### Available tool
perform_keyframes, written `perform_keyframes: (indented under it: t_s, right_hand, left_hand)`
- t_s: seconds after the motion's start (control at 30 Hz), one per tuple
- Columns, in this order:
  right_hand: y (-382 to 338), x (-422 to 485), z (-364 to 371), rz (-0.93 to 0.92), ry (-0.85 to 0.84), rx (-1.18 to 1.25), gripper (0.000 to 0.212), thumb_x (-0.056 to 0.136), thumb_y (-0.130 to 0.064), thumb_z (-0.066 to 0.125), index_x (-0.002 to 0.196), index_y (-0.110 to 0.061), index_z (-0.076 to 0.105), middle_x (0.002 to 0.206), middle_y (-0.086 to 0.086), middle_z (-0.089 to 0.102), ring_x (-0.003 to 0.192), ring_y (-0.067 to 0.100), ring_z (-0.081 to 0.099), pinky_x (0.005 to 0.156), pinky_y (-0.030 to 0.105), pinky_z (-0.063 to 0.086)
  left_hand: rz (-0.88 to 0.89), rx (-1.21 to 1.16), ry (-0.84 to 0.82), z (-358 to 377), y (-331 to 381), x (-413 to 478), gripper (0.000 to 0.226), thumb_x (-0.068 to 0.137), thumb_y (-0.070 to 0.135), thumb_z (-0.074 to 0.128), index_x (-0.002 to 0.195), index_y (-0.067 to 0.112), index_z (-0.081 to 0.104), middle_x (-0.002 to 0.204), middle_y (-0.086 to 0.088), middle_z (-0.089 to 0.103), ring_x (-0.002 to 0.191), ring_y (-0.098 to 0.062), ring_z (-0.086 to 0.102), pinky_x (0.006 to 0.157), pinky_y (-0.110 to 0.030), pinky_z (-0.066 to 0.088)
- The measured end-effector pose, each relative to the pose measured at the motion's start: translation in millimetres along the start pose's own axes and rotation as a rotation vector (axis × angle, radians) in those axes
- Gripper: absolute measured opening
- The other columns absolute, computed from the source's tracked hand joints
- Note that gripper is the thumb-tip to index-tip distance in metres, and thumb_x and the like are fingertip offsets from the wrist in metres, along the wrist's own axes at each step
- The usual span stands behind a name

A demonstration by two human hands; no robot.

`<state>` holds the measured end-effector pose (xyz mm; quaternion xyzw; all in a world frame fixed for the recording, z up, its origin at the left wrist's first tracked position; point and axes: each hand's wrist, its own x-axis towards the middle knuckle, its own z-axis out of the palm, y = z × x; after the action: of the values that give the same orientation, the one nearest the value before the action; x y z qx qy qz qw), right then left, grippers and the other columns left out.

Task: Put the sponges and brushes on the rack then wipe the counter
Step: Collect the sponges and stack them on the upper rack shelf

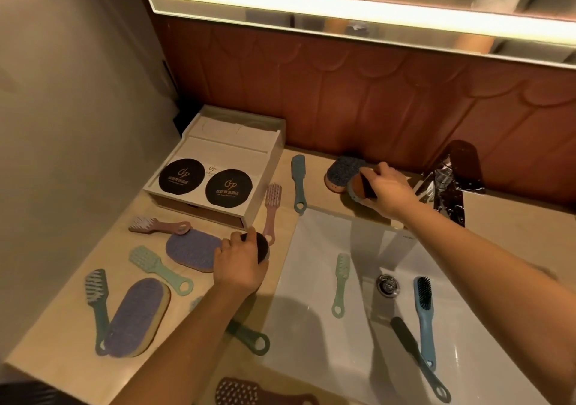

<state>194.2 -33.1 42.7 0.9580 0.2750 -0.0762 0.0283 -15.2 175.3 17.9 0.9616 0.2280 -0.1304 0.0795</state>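
The right hand [388, 191] grasps an orange sponge [356, 188] with a blue-grey face, fingers and thumb curled over its edge. It is tipped up on the counter [62, 326] strip at twelve o'clock of the basin [314, 248]. A second blue-topped sponge [341, 170] sits just beside it at ten o'clock, touching or nearly so. The left hand [240, 262] is curled round a dark round pad [260, 244] on the counter at nine o'clock of the basin. This pad lies right against a purple sponge [191, 248].

At seven o'clock from that hand lies another purple sponge [137, 317], flat, overlapping the handle of a grey-teal brush [97, 292]. Between the two purple sponges rests a mint brush [157, 264]. A pink brush [157, 225] touches the nearer purple sponge at eleven o'clock. A second pink brush [272, 206] and a teal brush [298, 183] lie at twelve o'clock of the left hand. A dark teal brush [249, 337] shows under the left forearm.

In the basin lie a pale green brush [340, 281], a blue brush [424, 311] and a dark brush [414, 351], around the drain [388, 284]. A maroon brush [246, 392] sits at the bottom edge. A white box [265, 167] with two black discs [229, 188] stands at eleven o'clock. The tap [448, 183] stands at one o'clock.
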Motion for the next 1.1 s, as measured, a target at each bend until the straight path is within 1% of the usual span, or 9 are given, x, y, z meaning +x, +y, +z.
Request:
perform_keyframes:
  t_s: [0.13, 0.3, 0.4, 0.47, 0.57, 0.67, 0.77, 0.93, 1.1]
  right_hand:
    - [-28, -37, -27, -0.015, -0.020, 0.576, 0.080, 0.086, -0.034, 0.065, 0.149, -0.016, 0.020, 0.143, 0.014, 0.036, 0.129, 0.030, 0.040, 0.101, 0.035, 0.036]
    - [-43, -92, -42, 0.150, -0.032, 1.258, 0.053, 0.082, -0.027, 0.069, 0.124, -0.018, 0.038, 0.097, 0.003, 0.059, 0.091, 0.017, 0.059, 0.074, 0.028, 0.049]
    - [-44, -113, -42, 0.302, -0.061, 1.521, 0.036, 0.084, -0.037, 0.064, 0.105, -0.014, 0.046, 0.089, 0.004, 0.061, 0.081, 0.015, 0.058, 0.073, 0.031, 0.051]
    - [-45, -125, -41, 0.355, -0.085, 1.642, 0.035, 0.087, -0.042, 0.058, 0.104, -0.011, 0.051, 0.086, 0.002, 0.060, 0.081, 0.016, 0.059, 0.077, 0.037, 0.053]
    - [-45, -140, -40, 0.434, -0.089, 1.716, 0.043, 0.087, -0.052, 0.053, 0.116, -0.020, 0.057, 0.107, 0.005, 0.063, 0.101, 0.024, 0.061, 0.087, 0.043, 0.052]
    - [-46, -150, -40, 0.518, -0.029, 1.769, 0.045, 0.087, -0.055, 0.051, 0.118, -0.023, 0.059, 0.110, 0.006, 0.066, 0.104, 0.026, 0.063, 0.086, 0.042, 0.054]
    - [-48, -160, -42, 0.585, 0.059, 1.812, 0.043, 0.091, -0.051, 0.047, 0.113, -0.017, 0.062, 0.105, 0.008, 0.069, 0.097, 0.024, 0.066, 0.083, 0.038, 0.055]
    - [-43, -182, -42, 0.601, 0.105, 1.795, 0.036, 0.099, -0.039, 0.037, 0.084, -0.019, 0.063, 0.089, 0.001, 0.065, 0.088, 0.017, 0.061, 0.076, 0.034, 0.050]
    - [-37, -201, -40, 0.459, 0.187, 1.885, 0.030, 0.098, -0.022, 0.043, 0.125, -0.021, 0.056, 0.115, 0.006, 0.064, 0.107, 0.021, 0.062, 0.091, 0.041, 0.053]
  left_hand:
    - [0.063, -0.392, 0.027, -16, 16, -1, 0.061, 0.091, 0.037, 0.051, 0.144, 0.018, 0.025, 0.134, -0.015, 0.045, 0.123, -0.035, 0.043, 0.100, -0.044, 0.041]
    - [0.053, -1.131, -0.069, -52, 48, -17, 0.068, 0.089, 0.024, 0.061, 0.144, 0.019, 0.022, 0.137, -0.009, 0.047, 0.122, -0.025, 0.050, 0.101, -0.040, 0.043]
    - [0.020, -1.427, -0.159, -66, 65, -34, 0.059, 0.090, 0.019, 0.058, 0.139, 0.018, 0.024, 0.135, -0.013, 0.049, 0.112, -0.023, 0.054, 0.087, -0.034, 0.050]
    - [-0.018, -1.555, -0.181, -71, 75, -44, 0.048, 0.091, 0.021, 0.057, 0.132, 0.017, 0.032, 0.130, -0.012, 0.053, 0.110, -0.021, 0.056, 0.084, -0.031, 0.052]
    - [-0.101, -1.752, -0.125, -70, 91, -54, 0.029, 0.092, 0.023, 0.055, 0.116, 0.018, 0.040, 0.116, -0.010, 0.055, 0.098, -0.016, 0.060, 0.070, -0.028, 0.056]
    - [-0.130, -1.831, -0.085, -64, 106, -62, 0.016, 0.092, 0.025, 0.055, 0.103, 0.020, 0.043, 0.117, -0.012, 0.054, 0.097, -0.017, 0.061, 0.071, -0.030, 0.055]
    - [-0.134, -1.816, -0.091, -56, 119, -72, 0.025, 0.091, 0.028, 0.056, 0.108, 0.014, 0.045, 0.117, -0.013, 0.056, 0.099, -0.019, 0.061, 0.075, -0.033, 0.055]
    - [-0.113, -1.760, -0.106, -51, 142, -86, 0.027, 0.092, 0.030, 0.055, 0.111, 0.017, 0.042, 0.105, -0.004, 0.055, 0.090, -0.011, 0.058, 0.069, -0.029, 0.051]
    - [-0.051, -1.754, -0.185, -55, 161, -101, 0.029, 0.093, 0.028, 0.053, 0.118, 0.024, 0.038, 0.124, -0.009, 0.051, 0.104, -0.021, 0.058, 0.084, -0.040, 0.054]
